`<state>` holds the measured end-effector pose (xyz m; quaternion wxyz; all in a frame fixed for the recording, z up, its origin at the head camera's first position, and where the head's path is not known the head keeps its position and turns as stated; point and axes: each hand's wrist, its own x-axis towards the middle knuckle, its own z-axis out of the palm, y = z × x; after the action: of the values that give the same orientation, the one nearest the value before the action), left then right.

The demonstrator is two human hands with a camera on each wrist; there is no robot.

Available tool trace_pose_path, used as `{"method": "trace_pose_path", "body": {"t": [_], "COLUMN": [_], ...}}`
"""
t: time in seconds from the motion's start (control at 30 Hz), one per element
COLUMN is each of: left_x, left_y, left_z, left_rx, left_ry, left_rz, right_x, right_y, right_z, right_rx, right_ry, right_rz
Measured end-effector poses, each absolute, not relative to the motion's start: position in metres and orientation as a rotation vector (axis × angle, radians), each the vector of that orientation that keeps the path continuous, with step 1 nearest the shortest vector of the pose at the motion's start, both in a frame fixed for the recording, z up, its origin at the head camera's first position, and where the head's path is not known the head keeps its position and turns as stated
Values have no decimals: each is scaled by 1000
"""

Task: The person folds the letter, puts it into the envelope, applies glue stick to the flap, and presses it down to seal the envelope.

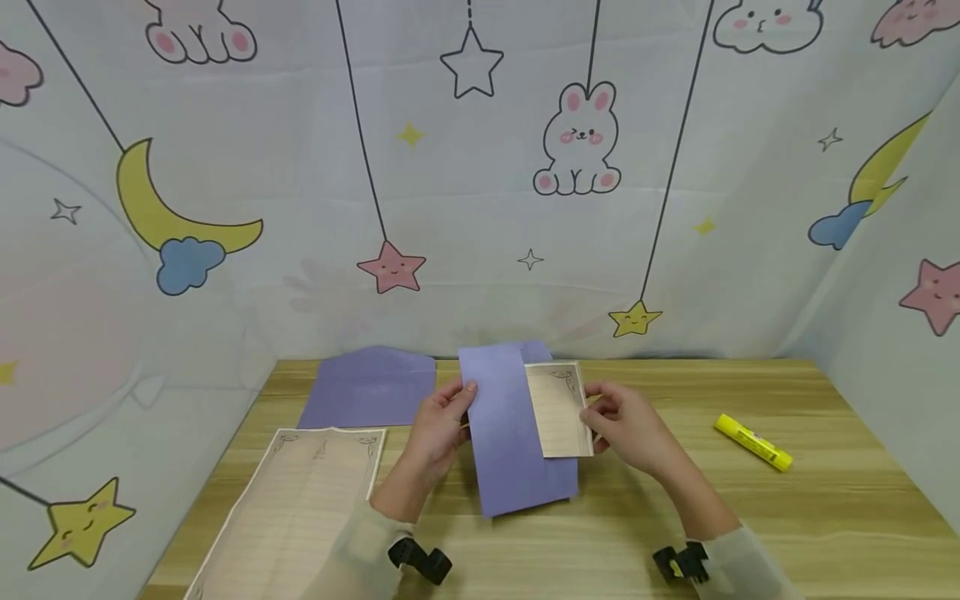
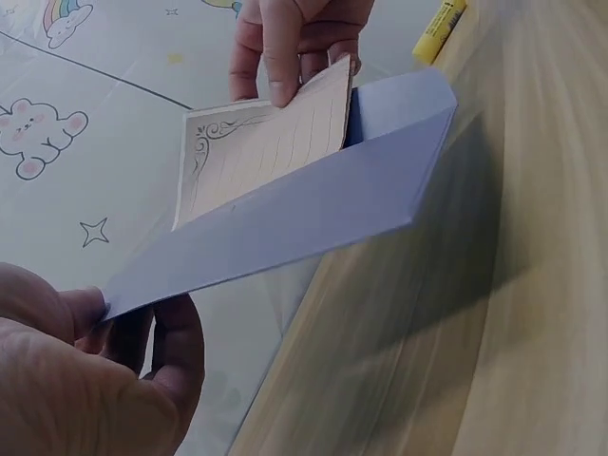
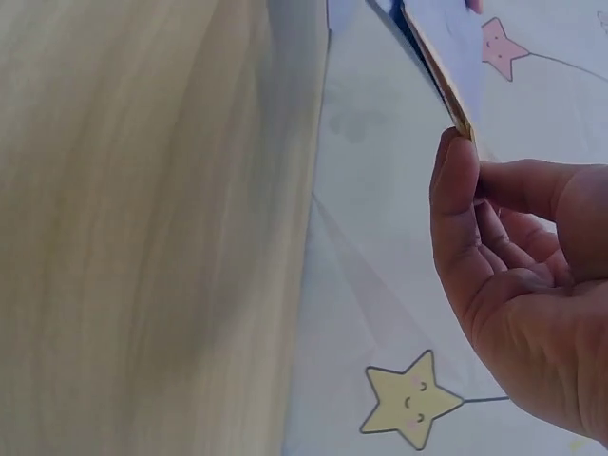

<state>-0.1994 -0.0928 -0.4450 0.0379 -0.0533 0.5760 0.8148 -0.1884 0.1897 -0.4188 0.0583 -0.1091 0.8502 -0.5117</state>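
My left hand pinches the left edge of a purple envelope, thumb in front and fingers behind, held up off the table. Out of the envelope's open side sticks a folded sheet of lined paper with a scroll ornament in its corner. My right hand pinches the outer edge of that paper between thumb and fingers. In the left wrist view the paper sits partly inside the envelope, its lower part hidden. The right wrist view shows the paper's layered edge at the fingertips.
Another purple envelope lies at the table's back left. In front of it lies a larger lined sheet with ornamented corners. A yellow glue stick rests on the right of the wooden table. A patterned curtain hangs behind.
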Motion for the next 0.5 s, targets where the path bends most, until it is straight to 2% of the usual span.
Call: {"method": "trace_pose_path", "body": {"t": [0.13,0.37,0.5], "left_x": [-198,-196,-197], "left_y": [-91,-89,-89], "left_z": [-447,-444,-443], "left_rx": [-188,-167,-158], "left_ry": [1762,1794,1799], "left_rz": [2514,2517,2511], "right_x": [-182,-171,-169], "right_y": [184,168,165], "right_z": [-412,-404,-406], "right_rx": [-420,-777,-647], "right_ry": [2765,3162,3079], "right_rz": [-1421,-1123,-1179]}}
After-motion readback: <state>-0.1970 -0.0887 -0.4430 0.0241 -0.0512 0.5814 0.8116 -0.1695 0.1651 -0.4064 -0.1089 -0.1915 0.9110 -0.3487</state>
